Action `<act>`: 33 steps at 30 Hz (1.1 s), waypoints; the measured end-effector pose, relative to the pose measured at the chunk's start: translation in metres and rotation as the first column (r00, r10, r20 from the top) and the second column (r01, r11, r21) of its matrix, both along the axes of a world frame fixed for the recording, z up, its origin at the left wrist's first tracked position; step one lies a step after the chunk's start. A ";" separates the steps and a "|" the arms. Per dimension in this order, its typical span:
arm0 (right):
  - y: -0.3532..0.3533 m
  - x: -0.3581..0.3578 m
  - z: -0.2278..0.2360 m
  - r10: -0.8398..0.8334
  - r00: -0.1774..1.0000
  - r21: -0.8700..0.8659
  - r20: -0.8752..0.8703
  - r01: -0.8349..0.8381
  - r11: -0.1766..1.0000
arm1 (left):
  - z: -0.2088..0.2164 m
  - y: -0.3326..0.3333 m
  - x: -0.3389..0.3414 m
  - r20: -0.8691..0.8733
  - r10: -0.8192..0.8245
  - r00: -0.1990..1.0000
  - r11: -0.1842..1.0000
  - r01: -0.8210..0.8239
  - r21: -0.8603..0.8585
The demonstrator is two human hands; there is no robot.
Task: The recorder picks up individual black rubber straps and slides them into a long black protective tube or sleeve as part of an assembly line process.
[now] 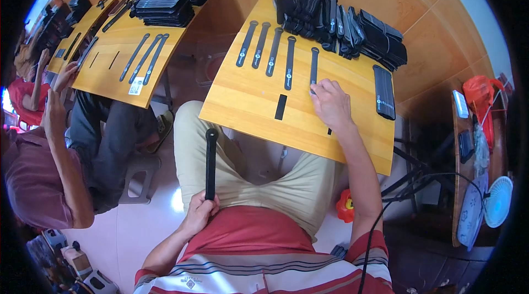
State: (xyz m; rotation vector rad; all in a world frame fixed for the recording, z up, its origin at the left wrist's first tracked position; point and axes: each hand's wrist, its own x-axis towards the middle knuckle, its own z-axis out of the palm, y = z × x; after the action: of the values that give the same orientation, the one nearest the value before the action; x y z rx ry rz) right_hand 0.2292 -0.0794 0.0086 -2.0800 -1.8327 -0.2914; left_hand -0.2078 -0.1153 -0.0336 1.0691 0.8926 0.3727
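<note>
My left hand (200,212) is closed around the lower end of a black strap (211,164), which stands up over my thigh with its slotted, rounded end at the top. On the wooden table my right hand (333,102) pinches the near end of another dark strap (314,64) lying flat. To its left, several similar straps (274,53) lie in a slanted row, slotted ends away from me. A short black rectangle (281,107) is on the tabletop nearer me. A smaller dark mark (329,131) shows beside my right wrist, partly covered by it.
Piled black straps (380,39) fill the far edge of the table (237,98); a flat bundle (384,93) lies at its right. Another person (49,178) sits at a table (104,82) on the left. A side shelf with a small fan (498,201) and a cable are at right.
</note>
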 end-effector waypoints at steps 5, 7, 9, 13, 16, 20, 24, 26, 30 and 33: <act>0.004 -0.001 0.005 -0.008 1.000 -0.080 -0.024 0.006 0.997 | -0.002 0.000 -0.002 -0.016 0.000 1.000 1.000 -0.001 -0.004; 0.006 0.002 0.001 0.001 0.999 -0.093 -0.041 -0.004 0.996 | -0.004 0.000 -0.002 -0.005 0.002 1.000 1.000 -0.002 -0.003; 0.009 0.006 -0.006 0.026 0.999 -0.110 -0.028 -0.029 0.993 | -0.005 0.000 -0.002 0.007 0.002 1.000 1.000 -0.002 -0.002; 0.011 0.005 -0.003 -0.001 0.998 -0.166 -0.069 -0.010 0.986 | -0.006 -0.001 -0.002 0.007 0.020 1.000 1.000 -0.020 -0.020; 0.009 0.002 0.002 0.001 0.997 -0.185 -0.079 -0.016 0.983 | -0.006 -0.001 -0.002 0.013 0.019 1.000 1.000 -0.019 -0.015; 0.010 0.003 0.001 0.011 0.997 -0.164 -0.078 -0.024 0.986 | -0.003 0.000 -0.001 0.019 0.003 1.000 1.000 -0.003 0.000; 0.014 0.004 -0.001 0.028 0.994 -0.152 -0.106 -0.044 0.987 | 0.004 0.002 0.001 0.003 -0.031 1.000 1.000 0.031 0.003; 0.014 0.004 -0.001 0.028 0.994 -0.142 -0.109 -0.044 0.989 | 0.012 0.003 0.006 0.024 -0.040 0.999 0.999 0.039 0.022; 0.011 -0.003 0.002 -0.004 0.993 -0.070 -0.122 -0.005 0.998 | 0.014 0.003 0.010 0.009 -0.071 0.997 0.995 0.070 0.077; -0.003 -0.025 0.014 0.039 0.989 0.053 -0.140 -0.031 0.998 | 0.013 0.002 0.010 0.066 -0.054 0.996 0.992 0.046 0.117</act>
State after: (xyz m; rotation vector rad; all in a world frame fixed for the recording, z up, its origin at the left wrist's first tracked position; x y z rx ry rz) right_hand 0.2038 -0.0828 0.0222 -1.9788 -1.7582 -0.1748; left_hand -0.1977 -0.1132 -0.0209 1.1754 0.7889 0.4213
